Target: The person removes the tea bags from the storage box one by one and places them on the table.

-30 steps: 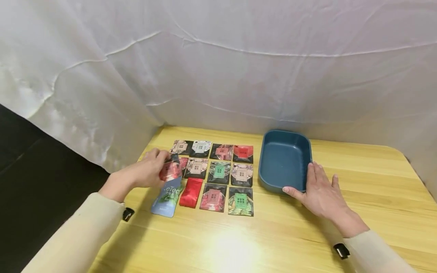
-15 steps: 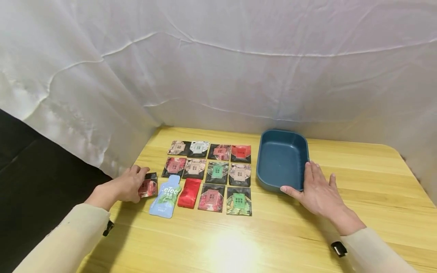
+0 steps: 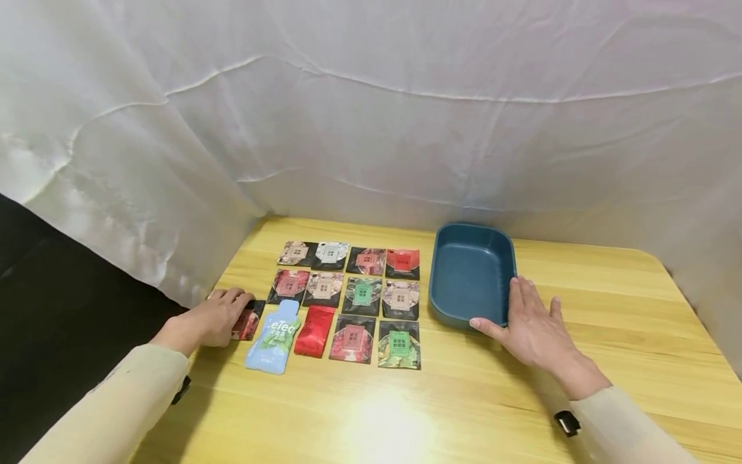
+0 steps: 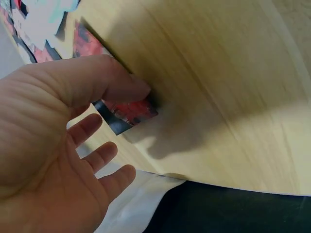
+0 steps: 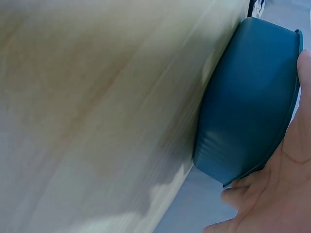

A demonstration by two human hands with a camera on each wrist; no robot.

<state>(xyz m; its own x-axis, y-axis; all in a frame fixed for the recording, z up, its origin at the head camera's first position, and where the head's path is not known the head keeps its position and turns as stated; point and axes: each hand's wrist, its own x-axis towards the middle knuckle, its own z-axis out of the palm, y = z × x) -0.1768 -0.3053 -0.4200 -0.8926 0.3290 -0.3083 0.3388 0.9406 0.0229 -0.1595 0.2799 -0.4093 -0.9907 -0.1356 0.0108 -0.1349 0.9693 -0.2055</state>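
At the left of the table, my left hand holds a black-and-red sachet low at the table surface. In the left wrist view its thumb lies across the sachet, while three other fingers are spread loosely and the index is hidden. A blue, bottle-shaped pouch lies right beside that sachet. My right hand rests against a dark blue tray, straight fingers along its right wall and thumb at the near rim. The right wrist view shows the tray's outer wall by the hand.
Several flat sachets lie in rows between the left hand and the tray, among them a shiny red packet and a green-labelled sachet. Behind the wooden table hangs a pale cloth. The table's left edge borders a dark area.
My left hand has carried the black-and-red sachet from above the blue pouch leftward and down to the table beside it. The right hand has stayed at the tray, and the view has shifted slightly.
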